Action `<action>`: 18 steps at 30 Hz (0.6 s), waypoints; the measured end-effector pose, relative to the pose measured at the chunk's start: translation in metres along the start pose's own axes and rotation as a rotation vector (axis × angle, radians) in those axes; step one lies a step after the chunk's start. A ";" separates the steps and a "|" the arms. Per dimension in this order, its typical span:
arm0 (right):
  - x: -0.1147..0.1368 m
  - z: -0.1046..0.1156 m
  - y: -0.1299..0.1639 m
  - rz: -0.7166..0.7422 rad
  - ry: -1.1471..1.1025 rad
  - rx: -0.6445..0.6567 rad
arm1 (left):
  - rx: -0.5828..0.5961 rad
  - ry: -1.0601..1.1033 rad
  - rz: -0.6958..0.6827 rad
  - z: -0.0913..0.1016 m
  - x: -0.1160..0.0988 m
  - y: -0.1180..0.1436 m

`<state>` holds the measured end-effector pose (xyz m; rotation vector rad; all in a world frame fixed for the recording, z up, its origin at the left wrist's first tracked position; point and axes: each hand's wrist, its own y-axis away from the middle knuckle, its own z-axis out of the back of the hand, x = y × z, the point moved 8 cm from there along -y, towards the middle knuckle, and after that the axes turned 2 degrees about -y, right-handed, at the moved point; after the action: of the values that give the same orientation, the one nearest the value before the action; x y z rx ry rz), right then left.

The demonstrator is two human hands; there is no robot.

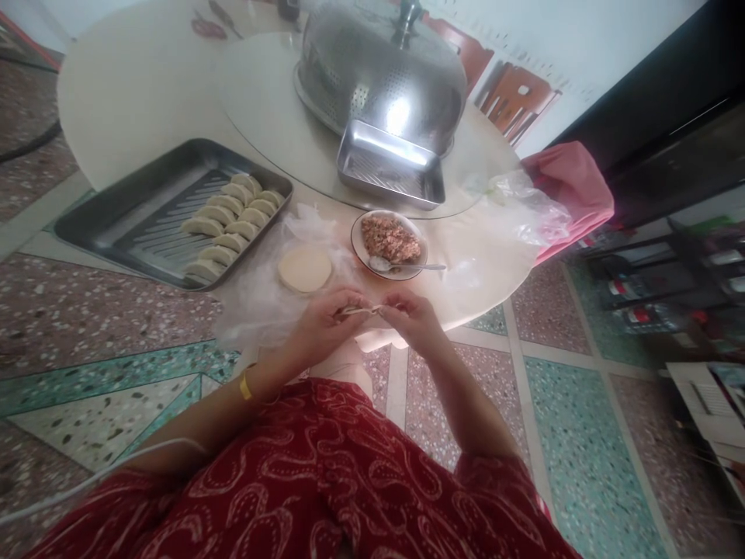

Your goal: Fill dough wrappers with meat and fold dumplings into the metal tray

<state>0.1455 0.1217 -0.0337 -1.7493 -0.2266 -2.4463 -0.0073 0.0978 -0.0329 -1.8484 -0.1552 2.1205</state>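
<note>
Pinching shut was the step in hand: a dumpling (359, 310) was held tight between the left hand (322, 322) and right hand (412, 317), just over the table edge (466, 299). Next, careful squeezing along its open rim seemed needed.

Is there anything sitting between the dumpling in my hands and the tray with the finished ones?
The stack of wrappers on its plastic sheet lies between the dumpling, pinched by left hand and right hand, and the tray. Nothing tall stands there.
</note>
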 end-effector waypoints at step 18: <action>0.035 -0.005 0.008 0.324 0.229 0.015 | 0.045 0.097 0.149 0.000 0.003 -0.004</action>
<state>0.1315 0.1122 -0.0019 -1.3582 0.0580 -2.3665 -0.0073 0.1026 -0.0350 -1.9874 0.0537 2.1058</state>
